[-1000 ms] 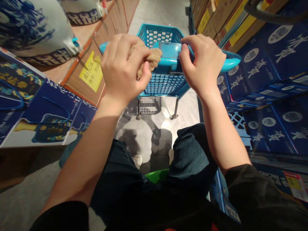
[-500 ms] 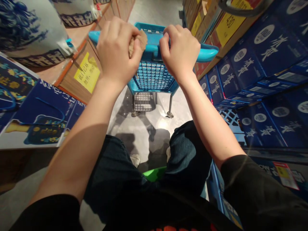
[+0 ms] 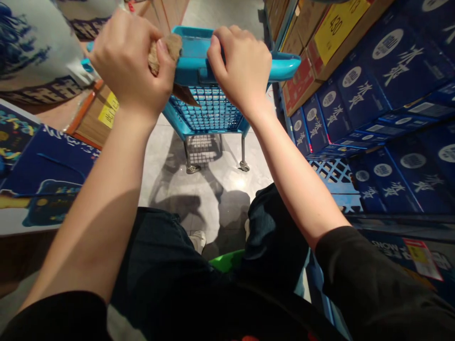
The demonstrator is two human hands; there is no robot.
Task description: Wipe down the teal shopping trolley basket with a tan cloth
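Note:
A blue shopping cart (image 3: 211, 106) with a mesh basket stands in front of my legs. My left hand (image 3: 130, 61) is closed on the left part of its handle, with a crumpled beige-brown cloth (image 3: 170, 47) squeezed between thumb and fingers. A brown flap hangs below that hand; whether it belongs to the cloth I cannot tell. My right hand (image 3: 243, 66) wraps round the handle (image 3: 284, 67) right of its middle. Its fingertips are hidden beyond the bar.
Stacked dark blue cartons (image 3: 391, 57) line the right side, with a yellow price sign (image 3: 337, 31) on brown boxes farther ahead. White-and-blue patterned jars (image 3: 31, 47) stand on a wooden ledge at the left. Blue printed boxes (image 3: 53, 156) are nearer. Something green (image 3: 227, 260) shows between my legs.
Both hands and the cart handle have shifted left in view, and the cart is now turned at an angle. The left hand has come closer to the jars. Both grips stay closed.

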